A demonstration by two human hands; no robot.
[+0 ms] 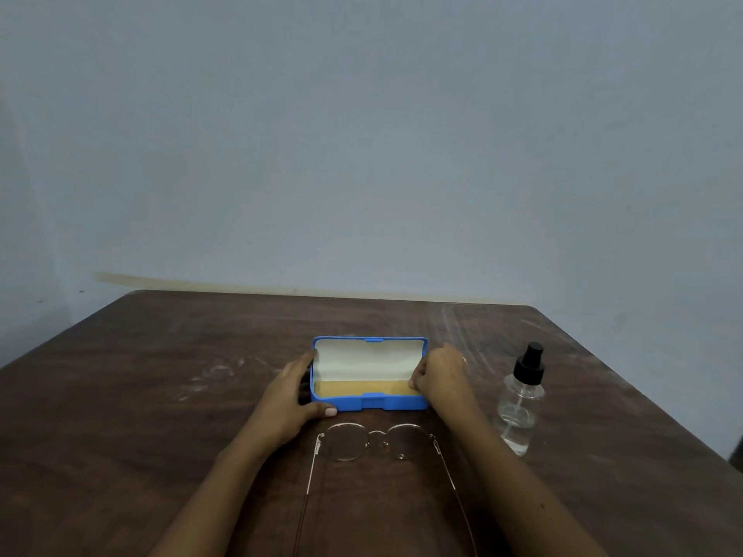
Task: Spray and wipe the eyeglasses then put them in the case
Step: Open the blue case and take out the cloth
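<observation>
Thin wire-framed eyeglasses (pixel 378 442) lie unfolded on the scuffed wooden table (pixel 161 396), just before the open blue case (pixel 370 375). Left hand (pixel 291 396) and right hand (pixel 438 377) clasp its ends; steadying the hard shell seems wise. Clear spray bottle (pixel 520 404) stands right.

The table (pixel 161 396) is showing a dark brown wood-grain surface, matt, with pale scuffs and whitish smears toward its far right corner and left of centre. The case (pixel 372 403) is presenting as blue, smooth moulded plastic with a faint sheen; its lid lining is looking pale and matt, its base lining tan and cloth-like. The eyeglasses (pixel 376 441) are showing thin, shiny metal wire rims and temples. The spray bottle (pixel 518 404) is appearing clear and glossy, capped in matt black plastic.
</observation>
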